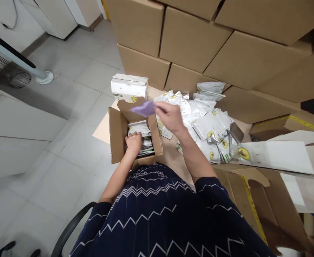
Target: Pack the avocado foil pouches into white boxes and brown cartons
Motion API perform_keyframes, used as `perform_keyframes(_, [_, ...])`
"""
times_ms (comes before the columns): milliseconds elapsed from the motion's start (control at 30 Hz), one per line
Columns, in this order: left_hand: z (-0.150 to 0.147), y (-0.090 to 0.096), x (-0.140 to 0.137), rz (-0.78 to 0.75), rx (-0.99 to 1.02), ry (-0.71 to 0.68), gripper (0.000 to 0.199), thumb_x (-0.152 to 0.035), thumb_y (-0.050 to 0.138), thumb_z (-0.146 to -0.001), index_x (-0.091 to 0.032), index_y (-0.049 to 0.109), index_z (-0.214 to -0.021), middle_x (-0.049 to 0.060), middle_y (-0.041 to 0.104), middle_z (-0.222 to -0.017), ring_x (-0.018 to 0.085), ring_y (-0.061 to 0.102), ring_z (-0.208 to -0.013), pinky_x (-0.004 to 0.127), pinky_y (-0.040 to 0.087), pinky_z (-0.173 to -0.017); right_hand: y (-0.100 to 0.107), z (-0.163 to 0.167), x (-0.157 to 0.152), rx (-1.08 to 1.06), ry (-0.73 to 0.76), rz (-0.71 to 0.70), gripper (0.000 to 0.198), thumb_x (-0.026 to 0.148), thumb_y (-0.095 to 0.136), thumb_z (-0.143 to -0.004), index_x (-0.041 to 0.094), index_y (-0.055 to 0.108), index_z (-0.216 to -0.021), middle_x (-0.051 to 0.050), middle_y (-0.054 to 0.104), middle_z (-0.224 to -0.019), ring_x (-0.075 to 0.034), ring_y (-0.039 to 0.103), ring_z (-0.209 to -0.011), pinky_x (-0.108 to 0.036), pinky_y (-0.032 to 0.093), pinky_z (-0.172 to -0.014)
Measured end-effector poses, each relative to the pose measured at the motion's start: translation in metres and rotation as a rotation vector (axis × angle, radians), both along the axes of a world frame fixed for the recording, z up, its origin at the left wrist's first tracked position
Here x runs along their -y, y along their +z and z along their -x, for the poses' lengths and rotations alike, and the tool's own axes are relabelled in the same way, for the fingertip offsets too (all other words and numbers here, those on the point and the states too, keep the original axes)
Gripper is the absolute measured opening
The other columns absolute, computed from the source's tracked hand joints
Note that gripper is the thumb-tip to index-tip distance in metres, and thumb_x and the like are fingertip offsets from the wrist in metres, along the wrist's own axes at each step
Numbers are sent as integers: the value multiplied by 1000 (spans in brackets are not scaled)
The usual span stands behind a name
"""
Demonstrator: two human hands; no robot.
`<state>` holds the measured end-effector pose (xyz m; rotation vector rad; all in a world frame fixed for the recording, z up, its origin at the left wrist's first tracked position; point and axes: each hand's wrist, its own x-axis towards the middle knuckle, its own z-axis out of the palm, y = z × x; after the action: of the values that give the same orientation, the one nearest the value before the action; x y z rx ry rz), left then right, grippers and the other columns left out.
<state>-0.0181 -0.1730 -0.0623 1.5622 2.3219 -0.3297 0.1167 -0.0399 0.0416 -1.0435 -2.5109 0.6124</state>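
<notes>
Above the open carton [116,137], a purple packet [144,108] is held by its right end in the right hand [170,116]. The grip there is a narrow pinch, with the thumb and fingers brought together on the edge and the rest of the packet left unsupported. Its outline is blurred, so no print can be read.

Inside the carton, the left hand [134,142] is laid on a row of white packets [140,127], its fingers bent over their tops; whether any packet is gripped cannot be told.

To the right, loose pouches [209,125] are heaped on the desk [101,131], and a white box [129,88] is placed just behind the carton.

The purple packet can be judged light, thin and fairly soft, likely to be bent if pushed by its tip. Its hold is best taken flat across an edge or corner, with the middle left unsqueezed. A slick surface is suggested by the shine on the loose pouches; they may be expected to slide over one another, so a firm pinch on the sealed border would be advised for each.
</notes>
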Motion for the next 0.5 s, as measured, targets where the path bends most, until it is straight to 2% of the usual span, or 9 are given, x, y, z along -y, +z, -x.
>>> perform_keyframes(33, [1, -1, 0, -6, 2, 5, 41, -11, 31, -95, -18, 62, -120, 17, 65, -119, 30, 59, -114, 46, 45, -94, 4, 15, 7, 102, 107, -6, 36, 28, 38, -101, 21, 69, -119, -8, 73, -109, -22, 67, -102, -31, 51, -85])
perform_keyframes(100, [2, -4, 0, -12, 8, 17, 39, -12, 33, -95, -16, 64, -119, 18, 65, -117, 30, 61, -113, 45, 45, -94, -1, 46, 17, 329, 281, -18, 31, 21, 44, -99, 17, 72, -112, -12, 74, -105, -24, 69, -101, -31, 50, -85])
perform_keyframes(200, [5, -7, 0, -14, 20, 37, 38, -11, 33, -95, -11, 64, -118, 20, 66, -115, 30, 62, -112, 41, 48, -91, -27, 85, 23, 578, 415, -52, 28, 13, 50, -93, 10, 74, -109, -20, 74, -105, -28, 70, -104, -30, 51, -84])
perform_keyframes(267, [7, -8, 1, -19, 25, 52, 39, -9, 31, -95, -8, 62, -119, 22, 66, -114, 29, 63, -112, 39, 48, -91, -43, 102, 22, 677, 476, -39, 27, 15, 56, -91, 7, 74, -110, -23, 73, -107, -29, 71, -104, -30, 52, -84])
perform_keyframes(367, [9, -8, 1, -34, 30, 78, 40, -8, 29, -94, -4, 60, -120, 23, 66, -112, 28, 65, -109, 38, 49, -91, -56, 111, 18, 794, 549, 37, 30, 19, 65, -87, 6, 74, -112, -24, 73, -109, -27, 72, -102, -27, 52, -85])
perform_keyframes(500, [10, -7, 0, -67, 41, 88, 40, -8, 29, -95, -5, 60, -120, 23, 66, -113, 29, 65, -109, 39, 48, -92, -59, 107, 9, 882, 596, 99, 30, 15, 65, -86, 3, 74, -112, -24, 72, -112, -26, 71, -105, -24, 50, -85])
